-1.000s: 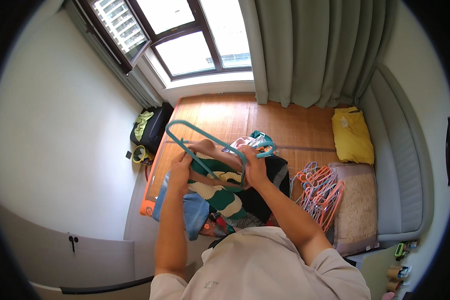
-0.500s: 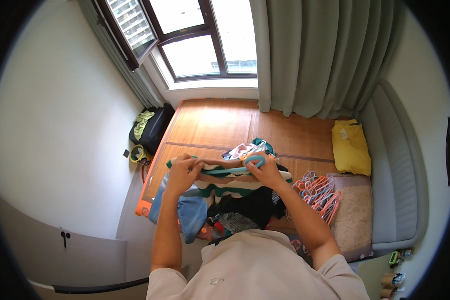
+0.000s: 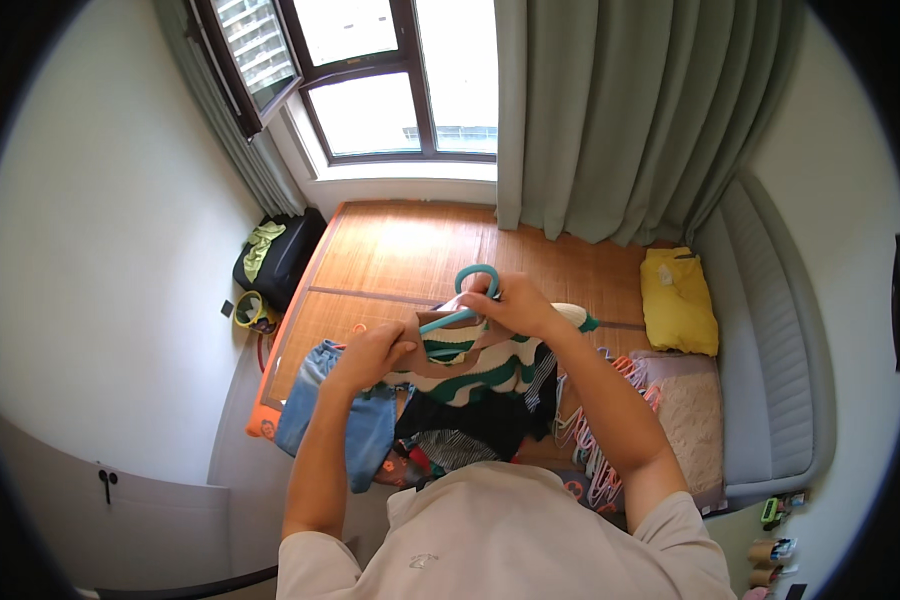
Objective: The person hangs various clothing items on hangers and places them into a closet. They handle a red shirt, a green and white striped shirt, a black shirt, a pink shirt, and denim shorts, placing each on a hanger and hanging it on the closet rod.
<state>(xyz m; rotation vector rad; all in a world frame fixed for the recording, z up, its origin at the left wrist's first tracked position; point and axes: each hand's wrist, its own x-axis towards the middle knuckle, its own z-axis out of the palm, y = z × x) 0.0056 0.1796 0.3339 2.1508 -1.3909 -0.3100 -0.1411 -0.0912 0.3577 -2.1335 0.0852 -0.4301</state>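
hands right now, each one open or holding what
Left hand: closed, holding the striped sweater by its neckline.
Right hand: closed on the teal hanger near its hook.

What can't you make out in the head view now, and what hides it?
Head view:
Part of the teal hanger: behind the striped sweater and right hand.
Some bundled hangers: behind the right forearm.
Contents of the yellow bucket: too small.
Top of the window: cut off by upper edge.

A teal hanger point(image 3: 446, 322) slants through the tan-edged neck opening of a green-and-cream wavy-striped knit top point(image 3: 480, 388), its curved hook pointing up; the garment sags in folds.
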